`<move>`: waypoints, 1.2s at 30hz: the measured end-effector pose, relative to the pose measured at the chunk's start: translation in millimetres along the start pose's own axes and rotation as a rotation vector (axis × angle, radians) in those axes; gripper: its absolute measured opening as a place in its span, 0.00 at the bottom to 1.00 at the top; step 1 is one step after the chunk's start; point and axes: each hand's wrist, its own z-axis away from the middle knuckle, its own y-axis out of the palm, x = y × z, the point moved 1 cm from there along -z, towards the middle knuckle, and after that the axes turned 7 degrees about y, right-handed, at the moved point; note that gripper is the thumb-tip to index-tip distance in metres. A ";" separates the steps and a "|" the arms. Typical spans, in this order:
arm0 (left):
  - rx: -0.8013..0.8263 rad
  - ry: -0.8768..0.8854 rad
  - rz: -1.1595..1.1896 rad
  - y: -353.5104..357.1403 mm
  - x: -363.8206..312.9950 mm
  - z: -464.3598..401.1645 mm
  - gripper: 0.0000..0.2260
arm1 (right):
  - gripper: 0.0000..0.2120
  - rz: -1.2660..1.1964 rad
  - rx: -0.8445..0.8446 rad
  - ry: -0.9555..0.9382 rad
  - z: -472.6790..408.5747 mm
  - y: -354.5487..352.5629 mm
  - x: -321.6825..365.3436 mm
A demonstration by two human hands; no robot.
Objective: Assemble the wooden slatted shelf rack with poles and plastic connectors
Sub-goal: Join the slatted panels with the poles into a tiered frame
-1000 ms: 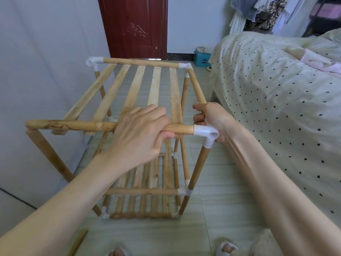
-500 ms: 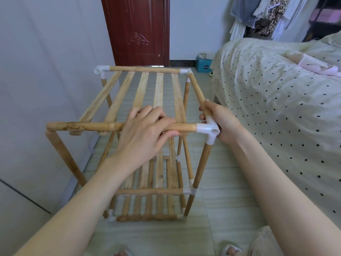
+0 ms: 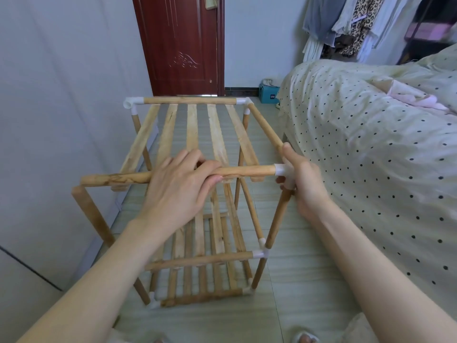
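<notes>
**Near-left corner open while both hands hold the front rail**

Floor tiles carry the rack [image 3: 197,219] in a narrow lane between a pale wall [image 3: 49,120] on the left and a bed [image 3: 371,157] on the right, with a red door [image 3: 178,45] beyond its far end.

The front rail [image 3: 118,178] runs left to right across the near top edge. The left hand [image 3: 180,186] lies over its middle, fingers curled round the pole. The right hand [image 3: 301,184] wraps the white connector [image 3: 280,169] at the rail's right end, thumb up along the side rail [image 3: 265,127], which runs away toward the far right corner.

The relation that matters sits at the rail's left end: it is bare, with no connector, and hangs just above and slightly right of the top of the near-left post [image 3: 91,214], which leans outward toward the wall. The two ends are near but apart. The left hand is the nearer one, with the bare end to its left along the rail's own axis.

Joining that corner probably needs a connector, and none shows loose here. Room is tight on the wall side; the bed hems in the right, so the near floor is the freest space
</notes>
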 end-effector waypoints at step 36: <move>-0.087 -0.071 0.048 1.9 20.6 9.0 0.06 | 0.09 0.152 0.216 0.221 -50.7 5.3 29.8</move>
